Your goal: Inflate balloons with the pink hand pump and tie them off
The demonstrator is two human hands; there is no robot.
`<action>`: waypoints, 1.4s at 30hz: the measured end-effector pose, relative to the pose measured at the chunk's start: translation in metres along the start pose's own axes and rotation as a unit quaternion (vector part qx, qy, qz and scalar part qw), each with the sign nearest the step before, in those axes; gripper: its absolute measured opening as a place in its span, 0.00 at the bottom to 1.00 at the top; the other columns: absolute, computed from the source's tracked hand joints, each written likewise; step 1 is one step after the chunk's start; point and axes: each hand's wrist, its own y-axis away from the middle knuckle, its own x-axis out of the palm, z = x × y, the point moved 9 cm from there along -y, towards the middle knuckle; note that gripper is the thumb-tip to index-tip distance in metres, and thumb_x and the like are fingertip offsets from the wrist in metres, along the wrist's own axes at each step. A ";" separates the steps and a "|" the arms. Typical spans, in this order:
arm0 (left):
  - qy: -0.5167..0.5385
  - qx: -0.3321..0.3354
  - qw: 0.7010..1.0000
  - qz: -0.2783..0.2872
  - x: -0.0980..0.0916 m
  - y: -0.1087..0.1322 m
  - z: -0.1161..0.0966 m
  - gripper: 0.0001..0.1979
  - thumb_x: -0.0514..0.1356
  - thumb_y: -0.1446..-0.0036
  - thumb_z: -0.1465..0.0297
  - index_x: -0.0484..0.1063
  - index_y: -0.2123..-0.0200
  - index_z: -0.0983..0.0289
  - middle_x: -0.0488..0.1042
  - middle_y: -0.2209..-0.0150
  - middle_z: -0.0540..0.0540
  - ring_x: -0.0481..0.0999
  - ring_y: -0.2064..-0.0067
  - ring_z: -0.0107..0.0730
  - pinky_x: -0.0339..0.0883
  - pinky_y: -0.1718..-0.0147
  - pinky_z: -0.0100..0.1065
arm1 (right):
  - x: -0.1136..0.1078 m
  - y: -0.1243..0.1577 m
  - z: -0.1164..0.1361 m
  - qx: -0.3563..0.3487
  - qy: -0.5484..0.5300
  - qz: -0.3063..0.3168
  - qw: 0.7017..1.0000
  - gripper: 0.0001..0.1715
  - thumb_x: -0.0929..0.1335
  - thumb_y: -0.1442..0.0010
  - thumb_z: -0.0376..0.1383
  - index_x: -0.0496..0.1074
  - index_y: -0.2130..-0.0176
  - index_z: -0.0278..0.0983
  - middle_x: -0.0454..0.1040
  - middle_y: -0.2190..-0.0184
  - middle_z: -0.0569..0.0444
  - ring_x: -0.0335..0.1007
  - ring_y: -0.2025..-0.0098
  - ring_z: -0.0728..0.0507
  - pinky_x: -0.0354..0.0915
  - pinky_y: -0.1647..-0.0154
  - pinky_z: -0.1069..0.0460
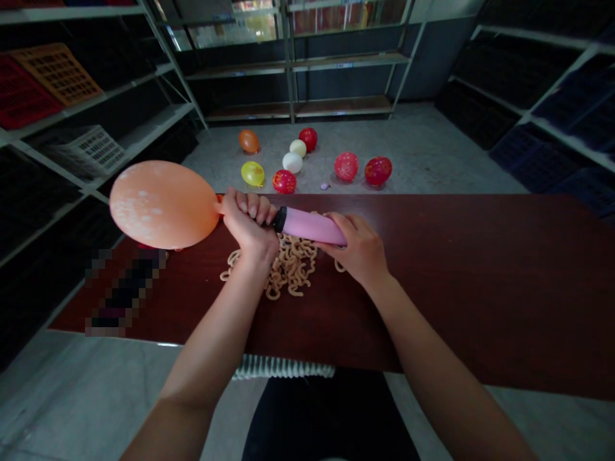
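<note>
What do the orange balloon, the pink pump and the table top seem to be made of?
The orange balloon looks like thin latex rubber: it is stretched round and matt, with pale speckles. The pink pump is probably plastic: it is smooth and even in colour, with a soft sheen and a black end. The table top is dark reddish wood or a wood-look laminate; its smooth sheen leaves that open.

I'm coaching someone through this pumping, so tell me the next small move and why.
Probably pinch the neck tight with the left hand and slide it off the pink pump. The orange balloon already looks full and round, like the balloons on the floor, and the right hand grips the pump's body.
</note>
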 end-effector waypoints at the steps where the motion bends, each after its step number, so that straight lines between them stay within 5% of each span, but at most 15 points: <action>1: -0.001 -0.001 1.000 -0.005 -0.002 -0.002 0.002 0.26 0.59 0.36 0.63 0.46 0.79 0.62 0.44 0.83 0.43 0.45 0.85 0.20 0.41 0.85 0.28 | 0.001 0.000 -0.001 0.001 -0.003 0.001 1.000 0.32 0.70 0.39 0.51 0.68 0.41 0.40 0.74 0.50 0.45 0.70 0.49 0.36 0.68 0.47 0.42; 6: 0.009 -0.011 1.000 -0.020 -0.014 -0.010 0.016 0.23 0.57 0.36 0.65 0.47 0.79 0.61 0.46 0.84 0.43 0.47 0.85 0.20 0.42 0.85 0.28 | 0.017 -0.002 -0.009 -0.007 0.018 0.037 0.999 0.32 0.71 0.39 0.44 0.65 0.39 0.39 0.73 0.47 0.44 0.68 0.47 0.35 0.67 0.46 0.40; 11: 0.041 -0.017 0.999 -0.026 -0.016 -0.015 0.020 0.21 0.55 0.37 0.69 0.47 0.78 0.61 0.46 0.84 0.43 0.47 0.86 0.20 0.43 0.85 0.28 | 0.026 -0.008 -0.019 -0.010 0.063 0.034 0.997 0.21 0.70 0.39 0.37 0.69 0.47 0.37 0.75 0.53 0.44 0.69 0.51 0.35 0.67 0.50 0.42; 18: 0.067 -0.002 0.996 -0.061 -0.028 -0.030 0.004 0.20 0.56 0.39 0.70 0.47 0.77 0.61 0.47 0.83 0.43 0.48 0.86 0.19 0.42 0.85 0.28 | 0.017 -0.010 -0.013 -0.035 0.105 0.004 0.994 0.23 0.70 0.39 0.36 0.68 0.45 0.36 0.74 0.53 0.43 0.68 0.50 0.35 0.67 0.50 0.42; 30: 0.111 0.020 0.991 -0.076 -0.044 -0.050 -0.026 0.16 0.53 0.42 0.74 0.47 0.77 0.61 0.46 0.82 0.44 0.46 0.85 0.21 0.42 0.85 0.28 | -0.016 -0.007 -0.060 -0.003 0.140 -0.038 0.989 0.22 0.68 0.41 0.33 0.69 0.46 0.36 0.74 0.53 0.43 0.64 0.51 0.34 0.66 0.49 0.40; 42: 0.051 0.067 0.996 -0.005 -0.022 -0.034 -0.061 0.21 0.53 0.35 0.66 0.48 0.78 0.62 0.46 0.84 0.44 0.48 0.85 0.21 0.40 0.82 0.30 | -0.018 -0.007 -0.058 0.049 0.152 -0.023 0.987 0.19 0.68 0.44 0.35 0.69 0.51 0.36 0.74 0.55 0.43 0.66 0.54 0.35 0.64 0.53 0.43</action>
